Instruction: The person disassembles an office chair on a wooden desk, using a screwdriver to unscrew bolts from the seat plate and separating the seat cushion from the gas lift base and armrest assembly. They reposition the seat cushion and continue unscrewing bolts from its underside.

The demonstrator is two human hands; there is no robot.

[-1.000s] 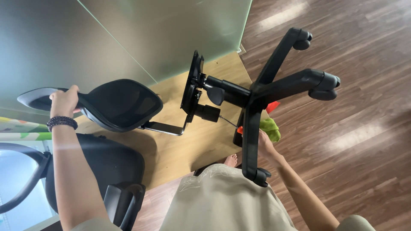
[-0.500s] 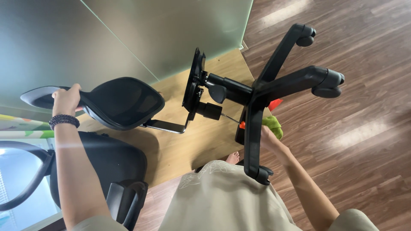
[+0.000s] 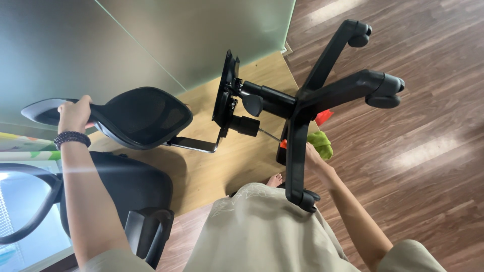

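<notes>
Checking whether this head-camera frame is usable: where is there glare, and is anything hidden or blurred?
Head view: bright glare streaks on the wooden floor; sharp overall, with wide-angle bending at the edges; the right hand is partly hidden behind the chair base; the left hand on the seat back is clearly lit.

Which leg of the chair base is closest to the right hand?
The leg pointing down toward the person, ending in the caster by their lap. The right hand sits just behind it; the other two visible legs point up and away.
</notes>
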